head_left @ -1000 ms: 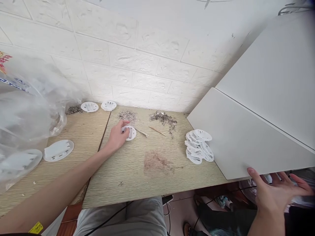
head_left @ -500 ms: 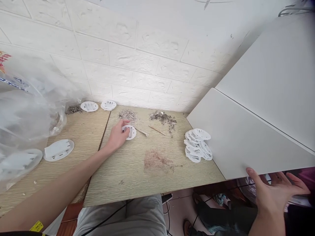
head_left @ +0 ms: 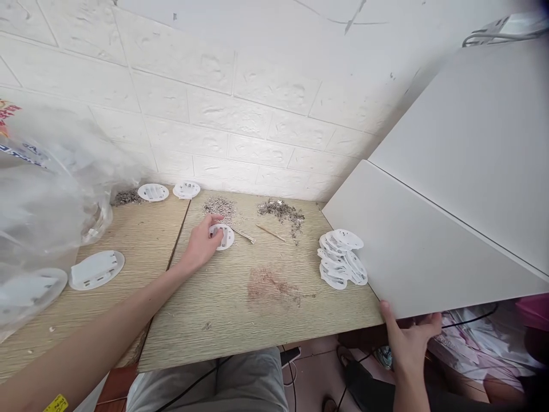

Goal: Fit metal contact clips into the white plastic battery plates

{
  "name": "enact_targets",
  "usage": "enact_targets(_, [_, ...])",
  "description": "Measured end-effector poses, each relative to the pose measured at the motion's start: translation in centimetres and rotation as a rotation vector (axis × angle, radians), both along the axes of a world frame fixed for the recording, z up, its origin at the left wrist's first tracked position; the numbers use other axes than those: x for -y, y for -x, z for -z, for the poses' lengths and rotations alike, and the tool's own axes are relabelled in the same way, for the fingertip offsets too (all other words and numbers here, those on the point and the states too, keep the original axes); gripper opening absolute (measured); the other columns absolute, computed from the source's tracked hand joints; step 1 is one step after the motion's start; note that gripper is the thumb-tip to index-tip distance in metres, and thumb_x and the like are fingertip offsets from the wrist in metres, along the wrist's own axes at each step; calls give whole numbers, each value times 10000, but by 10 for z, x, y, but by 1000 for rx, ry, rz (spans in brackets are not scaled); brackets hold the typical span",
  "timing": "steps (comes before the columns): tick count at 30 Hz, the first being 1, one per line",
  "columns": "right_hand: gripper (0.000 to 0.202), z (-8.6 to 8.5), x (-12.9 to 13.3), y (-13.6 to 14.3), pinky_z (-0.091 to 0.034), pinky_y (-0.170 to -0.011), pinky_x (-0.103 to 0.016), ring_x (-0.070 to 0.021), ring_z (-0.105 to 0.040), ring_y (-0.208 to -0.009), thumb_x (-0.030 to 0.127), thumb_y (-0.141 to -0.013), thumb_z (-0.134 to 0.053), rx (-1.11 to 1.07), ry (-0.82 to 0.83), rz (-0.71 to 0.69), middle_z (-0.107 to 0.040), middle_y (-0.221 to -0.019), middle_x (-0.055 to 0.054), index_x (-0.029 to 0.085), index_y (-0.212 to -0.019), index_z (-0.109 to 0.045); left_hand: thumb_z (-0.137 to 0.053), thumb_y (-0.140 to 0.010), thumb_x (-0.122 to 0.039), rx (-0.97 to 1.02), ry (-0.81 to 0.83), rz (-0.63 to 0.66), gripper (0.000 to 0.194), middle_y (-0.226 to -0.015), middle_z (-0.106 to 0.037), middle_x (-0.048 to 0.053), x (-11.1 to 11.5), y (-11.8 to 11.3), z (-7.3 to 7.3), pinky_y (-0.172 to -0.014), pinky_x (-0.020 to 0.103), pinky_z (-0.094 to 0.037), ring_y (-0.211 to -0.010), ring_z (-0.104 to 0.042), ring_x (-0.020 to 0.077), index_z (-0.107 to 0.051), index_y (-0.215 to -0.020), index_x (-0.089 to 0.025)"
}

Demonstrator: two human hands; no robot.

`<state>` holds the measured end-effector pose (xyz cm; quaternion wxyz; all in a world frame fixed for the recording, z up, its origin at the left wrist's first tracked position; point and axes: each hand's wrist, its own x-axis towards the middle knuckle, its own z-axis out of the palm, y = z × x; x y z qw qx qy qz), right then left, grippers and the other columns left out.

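Note:
My left hand (head_left: 203, 243) has its fingers closed on the edge of a white round plastic cover (head_left: 226, 237) with slots, which lies on the tabletop. A pile of tiny metal pieces (head_left: 220, 209) lies just behind it, and a thin metal tool (head_left: 244, 234) rests beside it. My right hand (head_left: 407, 340) is at the lower edge of a white panel (head_left: 412, 246), fingers apart, thumb near the table corner; some fingers are partly behind the edge. Several more white covers (head_left: 341, 258) form a loose heap on the table's right side.
A second heap of metal pieces (head_left: 281, 210) and a wooden stick (head_left: 270, 232) lie mid-table. Clear plastic bags (head_left: 47, 189) bulge on the left near another cover (head_left: 96, 270). A brick-patterned wall (head_left: 253, 120) backs the table. Another person's legs show at lower right.
My right hand has moved left along the panel's lower edge toward the table corner. My left hand stays at the cover. The view has shifted slightly.

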<state>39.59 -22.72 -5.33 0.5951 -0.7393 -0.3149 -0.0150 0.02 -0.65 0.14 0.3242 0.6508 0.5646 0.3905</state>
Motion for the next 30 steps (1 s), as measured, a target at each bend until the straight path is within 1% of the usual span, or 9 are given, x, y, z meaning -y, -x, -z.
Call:
enact_targets(4, [1210, 1, -4, 1, -228, -1146, -556, -315, -259, -1403, 524, -568, -784, -79, 37, 62, -154, -1523, -194, 131, -1450, -54, -502, -747, -249, 10, 3, 5, 396, -1023, -671, 61, 0, -1, 1, -696, 313, -443, -663, -553, 168, -583, -1131, -197])
enact_targets(10, [835, 19, 10, 32, -202, -1132, -620, -346, -242, -1396, 534, -685, -698, 13, 94, 143, -345, -1400, -179, 149, -1326, -326, -505, -739, -238, 25, -8, -3, 403, -977, -668, 56, -2, -1, 1, -688, 308, -435, -641, -530, 160, -590, -1129, -185])
enact_targets(14, [698, 11, 7, 75, -345, -1047, -621, -334, -443, -1283, 293, -646, -774, 310, -208, 201, -438, -1342, -172, 175, -1244, -433, -500, -734, -233, 27, 6, 4, 413, -1004, -667, 46, -2, -1, 1, -632, 304, -419, -552, -466, 129, -584, -1137, -198])
enact_targets(16, [582, -10, -9, 96, -460, -934, -576, -308, -588, -1111, 166, -645, -757, 484, -392, 42, -560, -1195, -147, 174, -1164, -496, -493, -734, -222, 37, 12, 14, 403, -1017, -667, 50, -2, -2, 1, -636, 302, -421, -570, -485, 131, -585, -1126, -193])
enact_targets(18, [346, -39, -35, 118, -523, -823, -487, -239, -659, -904, 97, -735, -655, 569, -413, -223, -649, -1003, -103, 176, -1060, -564, -489, -739, -218, 33, -3, 22, 384, -999, -670, 55, -2, -4, 2, -660, 306, -425, -626, -522, 147, -590, -1108, -185])
enact_targets(22, [158, -80, -91, 178, -529, -787, -362, -167, -652, -876, 83, -837, -505, 964, -376, -1020, -698, -910, -57, 186, -891, -611, -489, -757, -223, 22, 6, 49, 368, -1022, -662, 54, -3, -6, 6, -659, 300, -428, -699, -550, 160, -582, -1112, -194])
enact_targets(24, [122, -78, -115, 210, -512, -769, -303, -128, -636, -805, 123, -850, -534, 1022, -493, -1325, -705, -856, -27, 179, -776, -614, -487, -772, -235, 45, 20, 66, 355, -1006, -654, 51, -4, -6, 5, -635, 287, -431, -705, -553, 157, -571, -1115, -192])
enact_targets(27, [227, -54, -140, 247, -449, -615, -254, -79, -535, -593, 204, -848, -590, 1015, -734, -1554, -679, -730, 45, 206, -622, -576, -492, -792, -251, 60, 42, 100, 360, -946, -638, 31, -3, -4, 3, -587, 261, -432, -670, -537, 141, -546, -1144, -202])
enact_targets(30, [220, -33, -150, 258, -400, -570, -258, -72, -500, -551, 259, -866, -609, 963, -635, -1696, -674, -696, 53, 208, -653, -601, -491, -816, -273, 63, 65, 138, 362, -960, -627, 25, 0, -2, 2, -574, 247, -451, -679, -543, 136, -521, -1173, -217])
